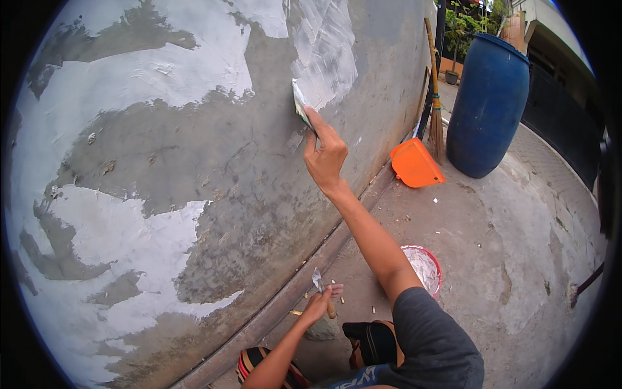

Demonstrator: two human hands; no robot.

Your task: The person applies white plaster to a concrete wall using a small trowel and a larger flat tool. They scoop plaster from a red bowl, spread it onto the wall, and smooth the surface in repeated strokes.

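A grey wall [162, 149] carries uneven patches of white putty [207, 61]. My right hand [327, 155] is raised against it, its fingers closed on a flat putty spreader [300, 104]. White putty coats the spreader's blade, which meets the wall beside a freshly smeared white strip [324, 52]. Lower down, near the foot of the wall, my left hand [316, 306] grips a small putty knife [317, 279] with a wooden handle, its metal blade pointing up. A red-rimmed bucket of white putty [424, 269] stands on the ground, partly hidden behind my right arm.
An orange dustpan [416, 163] and an upright broom [435, 104] rest by the wall's far end, next to a tall blue barrel [488, 107]. Small white crumbs lie on the concrete ground [466, 259]. A stone [322, 329] sits below my left hand.
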